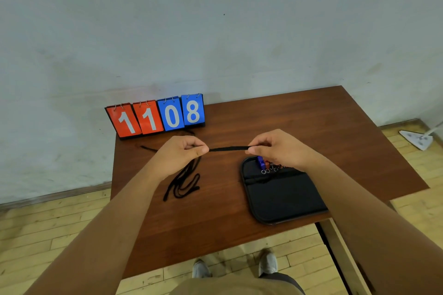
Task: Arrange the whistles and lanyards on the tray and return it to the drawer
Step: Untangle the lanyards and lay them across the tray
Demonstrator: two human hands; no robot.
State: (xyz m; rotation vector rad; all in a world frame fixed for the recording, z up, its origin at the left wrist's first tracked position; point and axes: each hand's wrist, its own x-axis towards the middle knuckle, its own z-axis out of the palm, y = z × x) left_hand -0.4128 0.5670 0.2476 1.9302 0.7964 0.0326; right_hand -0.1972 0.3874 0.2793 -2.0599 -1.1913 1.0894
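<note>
Person standing at a brown table (311,122), both bare forearms reaching over it. The left hand (182,151) and right hand (275,148) are raised above the tabletop at the same height. Each pinches one black lanyard (229,149) between thumb and curled forefinger. The remaining fingers of both hands are folded in toward the palm. The short length of cord between the two sets of fingertips is pulled straight and level.

Directly below the left fingers, the rest of the cord hangs down to the loose lanyards (182,181), a tangle of black loops lying on the table. One strand trails off beyond the left knuckles.

Just under the right fingers lies a black tray (287,199) with rounded corners, flat on the table near its front edge. At the tray's far end, close beneath the right palm, stands a blue whistle (260,162). Red whistles (267,164) lie beside it, partly hidden by the hand, so their number cannot be told. Small metal key rings (265,171) lie on the tray on the side of the whistles nearer the person.

Beyond the left fingers, against the wall (215,31), stands a flip scoreboard (155,115) reading 11 in red and 08 in blue. Below the right forearm, a pale wooden drawer (342,254) stands open under the table. The person's shoes (268,262) rest on the wooden floor (48,223).
</note>
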